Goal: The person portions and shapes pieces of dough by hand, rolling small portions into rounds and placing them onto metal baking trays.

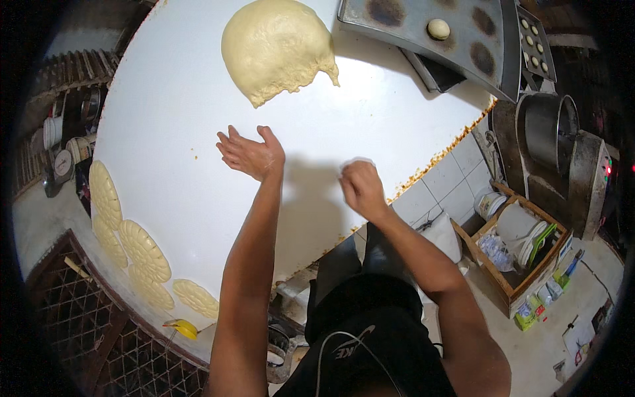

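My left hand (251,153) is spread open over the white worktable (165,99), palm partly turned up, with a light dusting on the skin. It is just below a large mound of pale dough (276,49), not touching it, whose lower edge is torn. My right hand (362,188), to the right, is curled closed over the tabletop; whether it holds anything is hidden. Several flat, patterned dough rounds (142,248) lie along the table's left edge.
A steel tray (436,56) with one dough ball (438,29) overlaps the table's top right, beside another tray of small balls (533,49). A steel pot (549,135), a wooden crate (512,291) and the table's rusty edge (430,165) are right. A yellow object (182,327) is lower left.
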Demonstrator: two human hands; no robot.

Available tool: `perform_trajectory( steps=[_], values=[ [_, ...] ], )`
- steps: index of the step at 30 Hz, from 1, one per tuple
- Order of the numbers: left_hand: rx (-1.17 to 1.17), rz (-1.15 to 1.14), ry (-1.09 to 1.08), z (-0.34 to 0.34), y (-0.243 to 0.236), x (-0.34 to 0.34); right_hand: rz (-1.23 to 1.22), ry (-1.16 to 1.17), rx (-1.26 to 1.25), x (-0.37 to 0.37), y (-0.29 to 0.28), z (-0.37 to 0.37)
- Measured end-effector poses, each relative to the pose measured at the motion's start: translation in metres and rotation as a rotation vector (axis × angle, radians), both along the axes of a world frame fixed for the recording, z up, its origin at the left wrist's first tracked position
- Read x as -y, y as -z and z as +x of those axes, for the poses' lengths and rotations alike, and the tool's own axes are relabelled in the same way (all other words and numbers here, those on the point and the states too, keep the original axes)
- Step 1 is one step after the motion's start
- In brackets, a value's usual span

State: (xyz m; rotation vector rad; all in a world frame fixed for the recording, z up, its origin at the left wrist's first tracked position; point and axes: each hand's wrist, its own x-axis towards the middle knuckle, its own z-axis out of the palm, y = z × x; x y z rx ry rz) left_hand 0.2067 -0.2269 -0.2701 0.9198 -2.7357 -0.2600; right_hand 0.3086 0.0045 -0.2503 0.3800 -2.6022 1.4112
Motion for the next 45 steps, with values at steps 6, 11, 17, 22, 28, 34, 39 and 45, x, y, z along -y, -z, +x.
perform_trajectory(
  steps=[6, 11, 17, 22, 28, 34, 39, 45],
  values=[
    [-0.076, 0.009, 0.025, 0.001, 0.002, -0.001, 0.243, 0.328, -0.046, 0.012, -0.013, -0.043],
    [-0.013, 0.041, -0.007, 0.002, 0.001, 0.006, 0.053, -0.254, -0.064, -0.012, 0.001, 0.035],
    [-0.044, 0.059, 0.025, 0.0, -0.004, 0.0, 0.195, 0.047, 0.006, 0.04, -0.007, 0.014],
    [-0.079, 0.069, 0.043, 0.003, 0.002, 0.002, 0.404, 0.012, 0.05, -0.005, -0.001, 0.025],
    [-0.041, 0.051, 0.035, 0.005, 0.003, 0.006, 0.102, -0.312, -0.014, 0.022, -0.008, 0.067],
    [-0.065, 0.042, 0.061, 0.0, 0.003, 0.001, 0.153, 0.022, -0.004, 0.067, -0.001, 0.033],
    [-0.103, -0.058, 0.045, 0.003, 0.004, 0.007, 0.275, -0.182, 0.011, 0.013, -0.01, 0.052],
    [-0.043, -0.007, 0.05, -0.003, 0.001, 0.003, 0.107, -0.281, 0.19, 0.056, -0.018, 0.121]
  ],
)
